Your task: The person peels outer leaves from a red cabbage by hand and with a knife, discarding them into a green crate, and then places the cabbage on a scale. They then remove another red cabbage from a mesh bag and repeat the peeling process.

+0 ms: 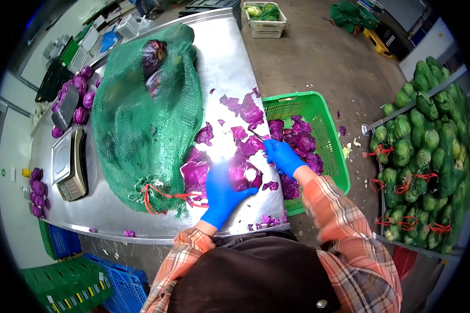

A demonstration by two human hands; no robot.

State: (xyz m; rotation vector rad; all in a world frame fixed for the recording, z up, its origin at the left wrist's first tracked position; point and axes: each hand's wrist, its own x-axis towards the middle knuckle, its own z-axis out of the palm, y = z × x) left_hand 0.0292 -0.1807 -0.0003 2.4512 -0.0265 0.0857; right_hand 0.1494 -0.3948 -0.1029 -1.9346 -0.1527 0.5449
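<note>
A red cabbage with its pale stem end showing lies near the front of the metal table. My left hand, in a blue glove, rests round its left and near side, thumb stretched out below it; the fingers are blurred by motion. In my right hand, also gloved in blue, is a knife, its dark blade pointing to the upper left. That hand is over the table's right edge, beside the cabbage. Loose purple leaves are scattered around both hands.
A green mesh sack of cabbages, tied with red string, fills the table's middle. Left of it stand a scale and several red cabbages. A green crate with purple leaves is at the right edge; sacked green cabbages stand further right.
</note>
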